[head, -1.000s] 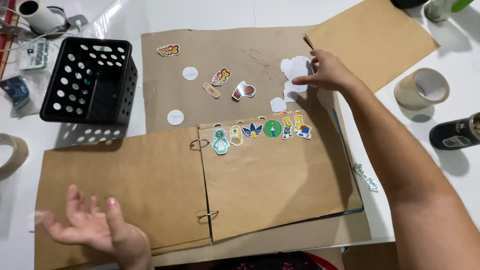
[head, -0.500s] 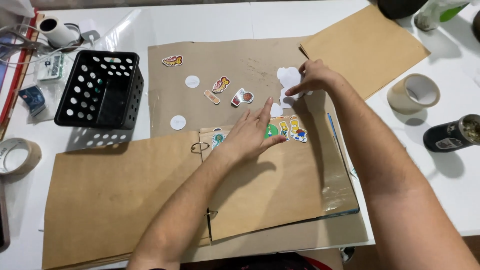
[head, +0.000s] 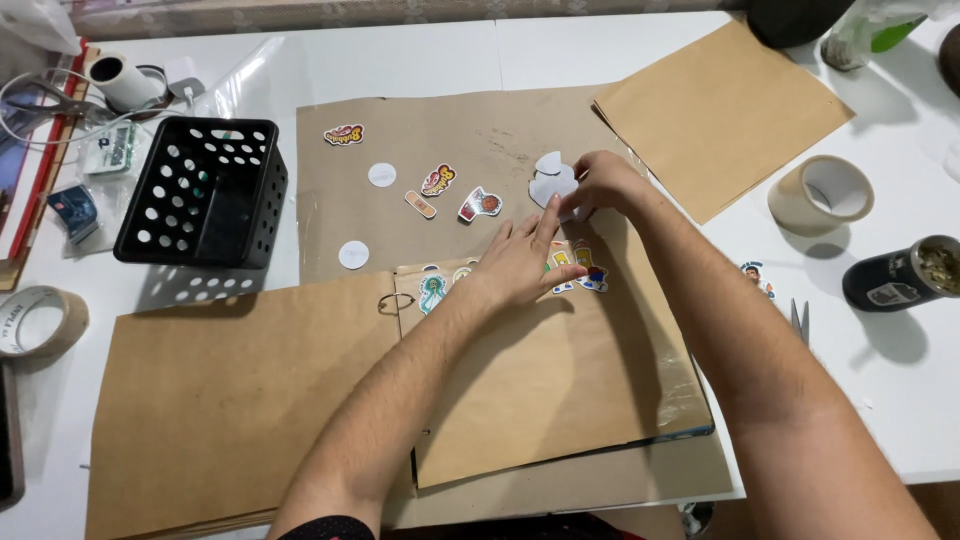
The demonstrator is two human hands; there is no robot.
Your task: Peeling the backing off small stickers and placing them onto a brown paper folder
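Head view, left hand (head: 523, 262): lies flat, fingers spread, on the row of stickers (head: 580, 272) on the brown paper album (head: 560, 390).
Right hand (head: 603, 183): grip pinches the white sticker backing (head: 550, 180).
Table (head: 420, 60): black crate (head: 200, 190), tape roll (head: 820, 195).

Stickers lie scattered on the upper brown paper sheet (head: 470, 140). Far left: an oval red-and-yellow sticker (head: 343, 134). Below it, two plain white round stickers, one (head: 381, 175) mid-sheet, one (head: 353, 254) near the lower edge. Centre: a small tan strip sticker (head: 420, 204), a red-yellow blob sticker (head: 438, 179) just beside it, a red-and-white sticker (head: 481, 204) to the right. White cut-out backing pieces (head: 551, 178) sit at the fingertips of the right hand (head: 603, 182).

A row of colourful stickers (head: 583, 275) runs along the top of the bound brown page (head: 560, 390) (partly hidden under the left hand (head: 520, 262)); a green figure sticker (head: 432, 291) shows at its left end.

Small blue packet (head: 76, 208) at the table's left edge. One loose sticker (head: 756, 273) right of the sheets.
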